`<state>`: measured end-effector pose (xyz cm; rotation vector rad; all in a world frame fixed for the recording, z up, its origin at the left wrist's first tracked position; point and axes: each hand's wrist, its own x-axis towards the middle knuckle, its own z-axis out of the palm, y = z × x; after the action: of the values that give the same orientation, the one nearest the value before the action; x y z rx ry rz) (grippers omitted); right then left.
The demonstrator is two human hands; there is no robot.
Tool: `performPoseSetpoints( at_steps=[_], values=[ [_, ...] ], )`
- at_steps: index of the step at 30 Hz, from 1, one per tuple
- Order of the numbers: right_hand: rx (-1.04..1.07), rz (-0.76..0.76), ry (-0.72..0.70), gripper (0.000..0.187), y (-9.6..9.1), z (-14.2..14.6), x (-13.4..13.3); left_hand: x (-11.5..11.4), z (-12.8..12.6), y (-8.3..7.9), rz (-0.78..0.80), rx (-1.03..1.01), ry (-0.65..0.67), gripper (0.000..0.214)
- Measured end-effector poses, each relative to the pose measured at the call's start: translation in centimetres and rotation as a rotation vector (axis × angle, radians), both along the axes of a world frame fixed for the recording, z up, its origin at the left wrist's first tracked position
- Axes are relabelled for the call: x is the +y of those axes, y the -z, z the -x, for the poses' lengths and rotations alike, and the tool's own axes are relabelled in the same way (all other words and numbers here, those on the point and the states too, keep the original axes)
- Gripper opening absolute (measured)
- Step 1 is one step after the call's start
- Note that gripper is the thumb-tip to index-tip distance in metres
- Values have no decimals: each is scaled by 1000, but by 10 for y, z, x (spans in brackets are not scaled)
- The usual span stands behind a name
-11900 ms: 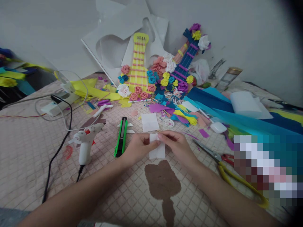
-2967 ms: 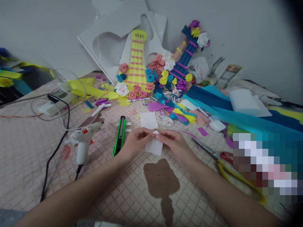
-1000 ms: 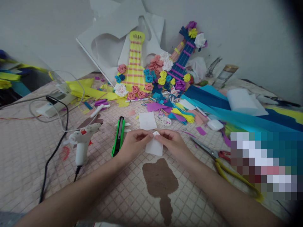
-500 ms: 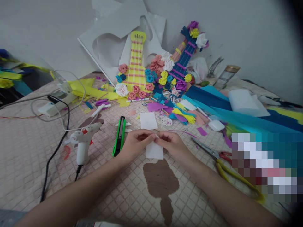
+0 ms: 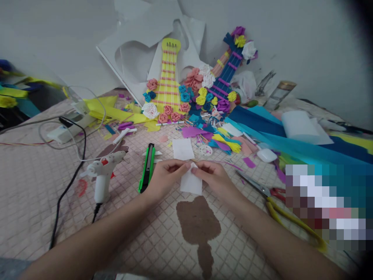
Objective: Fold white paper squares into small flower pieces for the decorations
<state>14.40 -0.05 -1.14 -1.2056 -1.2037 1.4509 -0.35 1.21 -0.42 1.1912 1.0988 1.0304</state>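
Observation:
A small white paper piece [image 5: 191, 184] is held by its far edge between both hands. My left hand [image 5: 169, 175] pinches it with thumb and fingers on the left. From the right, my right hand [image 5: 215, 177] grips the same edge, its thumb lying on the paper. The fingers behind the paper are partly hidden. Another white paper square [image 5: 183, 149] lies flat just beyond my hands. Left of my left hand rests a green and black utility knife [image 5: 147, 168].
A glue gun [image 5: 103, 175] with cords stands at left. Scissors [image 5: 264, 189] lie at right beside blue paper [image 5: 253, 124]. Behind are a yellow paper guitar [image 5: 168, 74], a blue paper guitar [image 5: 225, 76] and many coloured scraps. A brown worn patch [image 5: 198, 219] marks the tablecloth in front.
Both thumbs have shifted slightly apart on the paper, showing more of its upper edge between them. The paper has moved a little to the right. Everything else stays in place.

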Motion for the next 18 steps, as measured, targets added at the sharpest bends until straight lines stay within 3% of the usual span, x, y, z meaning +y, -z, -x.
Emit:
performPoseSetpoints(
  at_steps=[9, 14, 18],
  values=[
    [18, 16, 19, 17, 0, -1, 1, 1, 1, 1, -54, 115, 3, 14],
    [-35, 14, -72, 18, -3, 0, 0, 2, 3, 4, -91, 122, 95, 14],
    [-83, 9, -97, 21, -5, 0, -2, 3, 3, 2, -99, 111, 76, 11]
  ],
)
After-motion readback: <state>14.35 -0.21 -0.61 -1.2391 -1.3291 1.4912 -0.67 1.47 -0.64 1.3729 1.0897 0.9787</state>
